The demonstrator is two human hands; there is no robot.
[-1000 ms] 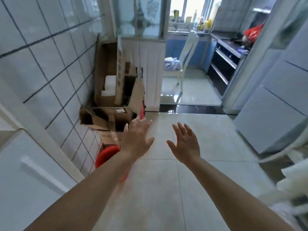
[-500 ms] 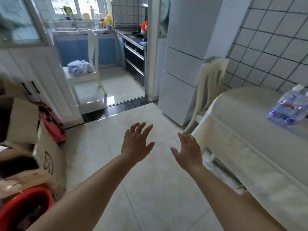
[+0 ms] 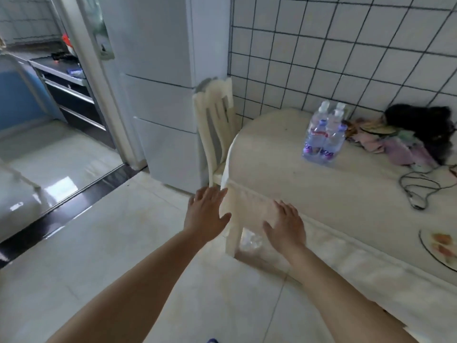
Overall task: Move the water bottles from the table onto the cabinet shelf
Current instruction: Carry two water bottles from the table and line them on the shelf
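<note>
From the head view, the left hand [image 3: 206, 214] and the right hand [image 3: 286, 227] were both stretched forward, palms down, fingers [image 3: 284, 206] straight and spread, holding nothing. The left hand hung over the floor [image 3: 123, 243] in front of the near corner of the desk [image 3: 309, 184]; the right hand lay over the hanging edge of the desk's white cloth, though whether it touched the cloth could not be told.

The water bottles [image 3: 324, 134] stood upright as a close cluster on the desk, near the tiled wall [image 3: 346, 58] and well apart from both hands. Just beside them, to the right, lay a heap of crumpled cloth [image 3: 395, 144] with a dark bundle [image 3: 425, 125] behind it. A thin cable [image 3: 418, 189] lay looped on the desk, and a patterned plate [image 3: 442, 248] sat at the right edge of the picture. A white chair [image 3: 217, 120] stood tucked between the desk and a white fridge [image 3: 168, 95].

Compared with half a second earlier, the view had swung to the right: the doorway and kitchen had slid to the left edge, the cardboard boxes and red bucket had gone from sight, and the bottles had come closer to the middle. The hands had kept their spread pose and now stood nearer the desk.
</note>
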